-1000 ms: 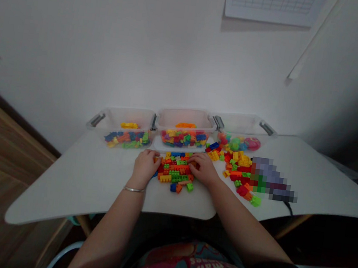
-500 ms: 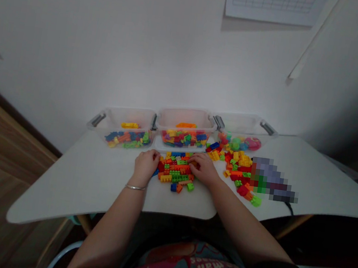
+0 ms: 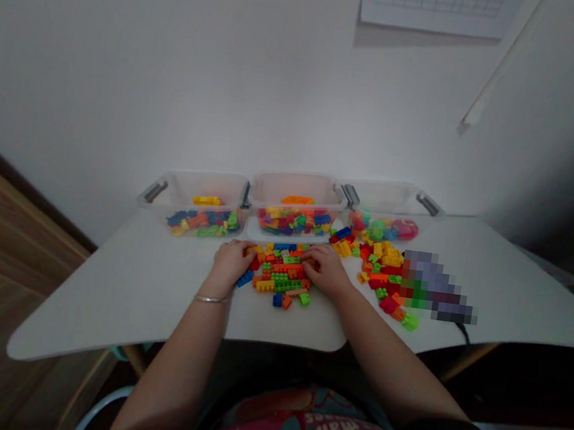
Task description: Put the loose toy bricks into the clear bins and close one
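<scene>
White rounded tabletop [image 3: 97, 289] carries three clear plastic bins [image 3: 298, 192] of colourful toy bricks; a pixelated patch [image 3: 430, 287] hides the right side. Left hand [image 3: 230, 267] and right hand [image 3: 327, 271] lie curled on a loose multicoloured brick heap [image 3: 281, 281], any grip unclear.

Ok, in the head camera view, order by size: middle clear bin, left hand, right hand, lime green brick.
Largest is the middle clear bin. The left hand and right hand look about alike, so unranked. Smallest is the lime green brick.
</scene>
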`<state>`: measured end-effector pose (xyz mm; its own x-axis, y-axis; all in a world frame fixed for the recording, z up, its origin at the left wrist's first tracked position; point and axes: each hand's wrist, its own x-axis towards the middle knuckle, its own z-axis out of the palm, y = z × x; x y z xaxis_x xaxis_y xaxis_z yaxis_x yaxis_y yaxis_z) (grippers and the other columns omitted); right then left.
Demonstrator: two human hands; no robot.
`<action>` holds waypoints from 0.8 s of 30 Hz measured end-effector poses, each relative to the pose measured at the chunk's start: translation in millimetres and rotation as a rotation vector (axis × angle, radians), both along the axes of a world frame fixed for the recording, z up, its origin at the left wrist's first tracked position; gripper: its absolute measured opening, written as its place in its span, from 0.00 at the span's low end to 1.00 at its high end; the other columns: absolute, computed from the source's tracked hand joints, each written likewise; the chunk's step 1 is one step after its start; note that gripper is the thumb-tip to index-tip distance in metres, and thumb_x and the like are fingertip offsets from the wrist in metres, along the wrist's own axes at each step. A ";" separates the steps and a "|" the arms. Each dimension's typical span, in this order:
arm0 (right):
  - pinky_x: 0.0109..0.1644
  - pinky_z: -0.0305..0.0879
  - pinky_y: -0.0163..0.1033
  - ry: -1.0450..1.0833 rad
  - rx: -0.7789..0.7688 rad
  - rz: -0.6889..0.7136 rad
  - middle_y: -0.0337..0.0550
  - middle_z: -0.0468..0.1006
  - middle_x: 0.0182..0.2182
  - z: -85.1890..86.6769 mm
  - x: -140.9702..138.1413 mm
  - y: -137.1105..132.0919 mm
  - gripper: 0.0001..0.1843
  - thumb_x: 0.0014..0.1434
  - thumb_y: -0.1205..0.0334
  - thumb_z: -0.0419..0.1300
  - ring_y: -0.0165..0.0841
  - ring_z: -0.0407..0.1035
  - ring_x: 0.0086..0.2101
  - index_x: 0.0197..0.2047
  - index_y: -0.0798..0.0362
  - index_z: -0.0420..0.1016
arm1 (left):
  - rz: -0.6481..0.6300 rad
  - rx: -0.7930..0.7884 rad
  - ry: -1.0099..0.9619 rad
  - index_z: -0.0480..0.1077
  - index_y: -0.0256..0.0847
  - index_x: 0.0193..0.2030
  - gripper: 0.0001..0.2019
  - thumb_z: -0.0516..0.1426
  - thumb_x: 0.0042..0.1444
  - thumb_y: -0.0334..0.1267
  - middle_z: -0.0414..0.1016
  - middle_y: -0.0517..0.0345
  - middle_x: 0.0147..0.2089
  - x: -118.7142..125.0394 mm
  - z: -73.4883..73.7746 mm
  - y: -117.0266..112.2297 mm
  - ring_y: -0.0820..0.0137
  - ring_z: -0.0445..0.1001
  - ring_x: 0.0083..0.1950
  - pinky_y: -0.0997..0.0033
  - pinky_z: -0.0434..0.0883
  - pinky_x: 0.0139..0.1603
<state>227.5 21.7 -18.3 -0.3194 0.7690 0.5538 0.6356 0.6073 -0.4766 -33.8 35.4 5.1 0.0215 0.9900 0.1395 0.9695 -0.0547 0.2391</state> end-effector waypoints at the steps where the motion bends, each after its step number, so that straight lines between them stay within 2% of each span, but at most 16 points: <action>1: 0.52 0.65 0.50 0.000 -0.001 0.000 0.47 0.78 0.40 0.0 0.0 -0.1 0.07 0.54 0.67 0.60 0.41 0.68 0.44 0.36 0.51 0.78 | 0.000 -0.006 -0.005 0.76 0.46 0.52 0.17 0.53 0.60 0.45 0.78 0.46 0.49 -0.5 -0.2 0.2 0.56 0.75 0.50 0.60 0.70 0.51; 4: 0.53 0.65 0.50 0.003 -0.006 0.000 0.47 0.78 0.40 0.3 0.1 -0.4 0.07 0.54 0.67 0.60 0.41 0.68 0.44 0.37 0.51 0.78 | 0.009 -0.038 -0.042 0.76 0.46 0.50 0.17 0.55 0.59 0.47 0.78 0.47 0.50 -0.9 0.7 0.1 0.56 0.74 0.50 0.61 0.70 0.49; 9: 0.53 0.64 0.50 0.001 -0.005 -0.002 0.47 0.78 0.40 0.5 0.4 -0.4 0.07 0.54 0.67 0.60 0.40 0.68 0.45 0.37 0.50 0.78 | 0.054 -0.067 -0.127 0.74 0.45 0.48 0.14 0.56 0.58 0.44 0.79 0.51 0.48 1.7 0.4 0.1 0.58 0.74 0.49 0.62 0.69 0.47; 16: 0.53 0.64 0.49 0.006 -0.021 0.003 0.46 0.78 0.40 1.3 0.1 -0.1 0.07 0.54 0.66 0.60 0.40 0.68 0.45 0.37 0.50 0.78 | -0.043 0.108 -0.311 0.71 0.43 0.42 0.09 0.61 0.52 0.35 0.74 0.56 0.43 0.9 -6.1 2.3 0.66 0.73 0.45 0.67 0.70 0.48; 21: 0.53 0.64 0.50 0.005 -0.019 0.003 0.46 0.78 0.40 2.1 0.0 -0.7 0.07 0.54 0.66 0.60 0.40 0.68 0.45 0.37 0.50 0.78 | -0.098 0.253 -0.443 0.72 0.41 0.36 0.06 0.60 0.51 0.36 0.72 0.55 0.40 4.5 7.1 -1.2 0.67 0.71 0.42 0.67 0.70 0.47; 24: 0.53 0.64 0.50 0.005 -0.025 0.006 0.46 0.78 0.40 2.5 0.3 -0.8 0.08 0.54 0.67 0.60 0.40 0.68 0.45 0.37 0.50 0.78 | -0.040 0.314 -0.661 0.73 0.41 0.37 0.08 0.60 0.51 0.39 0.72 0.57 0.36 8.6 20.7 -3.6 0.70 0.69 0.34 0.69 0.70 0.39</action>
<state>227.8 20.9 -15.8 -0.3213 0.7808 0.5359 0.6295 0.5989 -0.4951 -25.2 31.8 25.9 -0.1299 0.9013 0.4132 0.6241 -0.2495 0.7405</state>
